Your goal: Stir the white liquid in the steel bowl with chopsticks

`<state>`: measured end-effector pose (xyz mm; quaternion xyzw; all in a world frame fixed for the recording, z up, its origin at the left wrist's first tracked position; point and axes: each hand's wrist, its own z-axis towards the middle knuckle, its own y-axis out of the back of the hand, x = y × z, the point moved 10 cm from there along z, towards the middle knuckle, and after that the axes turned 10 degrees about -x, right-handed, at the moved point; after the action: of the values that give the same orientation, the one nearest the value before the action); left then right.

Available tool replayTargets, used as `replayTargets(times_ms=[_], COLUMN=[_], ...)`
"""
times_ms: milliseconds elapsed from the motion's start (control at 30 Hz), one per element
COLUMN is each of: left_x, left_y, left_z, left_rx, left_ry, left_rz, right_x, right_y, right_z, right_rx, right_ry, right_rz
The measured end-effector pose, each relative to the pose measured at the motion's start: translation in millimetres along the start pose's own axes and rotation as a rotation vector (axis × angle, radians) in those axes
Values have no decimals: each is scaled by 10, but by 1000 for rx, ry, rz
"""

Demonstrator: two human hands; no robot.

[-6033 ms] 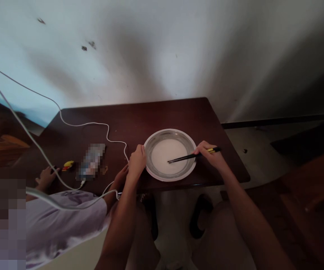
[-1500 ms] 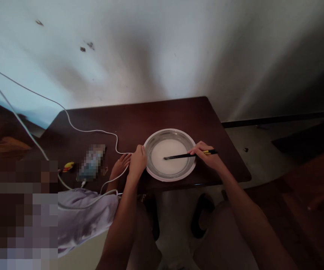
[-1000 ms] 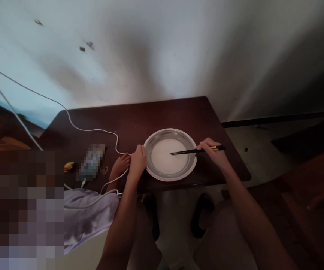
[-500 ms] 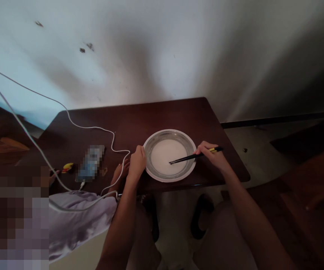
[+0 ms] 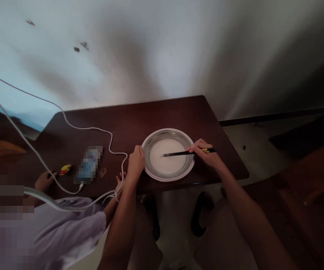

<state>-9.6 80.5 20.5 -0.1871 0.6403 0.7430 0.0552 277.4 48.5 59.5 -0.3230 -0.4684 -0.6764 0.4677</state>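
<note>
"Where do we have the bowl (image 5: 169, 176)?"

"On the bench (image 5: 139, 116), our left hand (image 5: 136, 161) pinching its left rim with curled fingers."

"And our right hand (image 5: 209, 157)?"

"Its fingers pinch black-and-yellow chopsticks (image 5: 177, 153), tips at the white contents (image 5: 169, 165) inside."

basin (image 5: 167, 176) on table (image 5: 139, 116), phone (image 5: 90, 165) left, wall (image 5: 162, 48) behind

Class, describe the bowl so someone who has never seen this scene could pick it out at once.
Find the dark brown table against the pale wall. Near its front edge, toward the right, a wide bowl sits between the camera wearer's left hand and right hand. Unlike the phone and white cable to its left, it is round and holds whitish contents.
</note>
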Motion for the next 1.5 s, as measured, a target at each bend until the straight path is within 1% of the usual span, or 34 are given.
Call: replayTargets(times_ms=[67,133,167,233,300,333,400,467,500,533,600,667,700,767,833,867,900,967,1033,1067,1100,1167,1233,1267,1333,1400,1467,1500], left_x=[-5,-10,-13,-11,-11,-12,-18,-26,-30,-35,-39,-37,-37,-38,-42,-42,-41,-38,-31,-23,-18,-13,-17,-18,-15,-18,-28,-32], left_y=[9,13,14,19,29,34,43,44,43,42,43,50,55,61,61,59,56,50,43,40,38,34,32,31,31,37,44,46], left_z=[-9,-17,-20,-23,-23,-23,-26,-30,-33,-35,-35,-32,-29,-27,-29,-32,-35,-38,-38,-37,-35,-31,-31,-32,-36,-41,-42,-41], left_rx=[9,22,28,32,29,27,23,22,23,23,21,15,13,11,13,15,17,18,18,17,16,13,11,12,14,13,11,11], left_ry=[8,15,17,25,29,30,31,29,26,21,13,9,7,4,3,5,8,10,13,17,19,17,11,10,18,24,23,22], left_rz=[-5,-12,-14,-12,-8,-6,-11,-23,-27,-30,-27,-22,-19,-17,-17,-19,-20,-25,-25,-22,-20,-18,-22,-26,-28,-26,-21,-19], right_x=[-33,-70,-76,-55,-4,8,-1,-43,-63,-73,-57,-12,5,6,-25,-40,-52,-49,-22,-8,-2,-17,-57,-73,-66,-21,11,8], right_y=[117,188,176,73,-33,-43,23,131,156,152,67,-30,-47,4,105,136,137,65,-31,-49,-37,72,187,203,135,12,-32,-5], right_z=[18,22,18,1,-13,-10,12,29,30,28,12,-4,-5,9,23,24,21,5,-12,-13,-8,13,23,21,6,-17,-24,-18], right_rx=[-83,-115,-98,-14,53,50,-11,-82,-92,-80,-11,47,49,-3,-70,-84,-76,-15,47,52,37,-48,-117,-118,-55,31,46,19], right_ry=[-23,-67,-84,-85,-40,-22,-10,-37,-55,-68,-64,-27,-7,5,-21,-38,-54,-66,-44,-25,-11,-11,-49,-68,-77,-43,-2,4], right_rz=[0,35,51,56,24,3,-24,-8,12,32,48,28,5,-37,-36,-17,9,44,34,16,-5,-22,3,22,45,33,-1,-15])
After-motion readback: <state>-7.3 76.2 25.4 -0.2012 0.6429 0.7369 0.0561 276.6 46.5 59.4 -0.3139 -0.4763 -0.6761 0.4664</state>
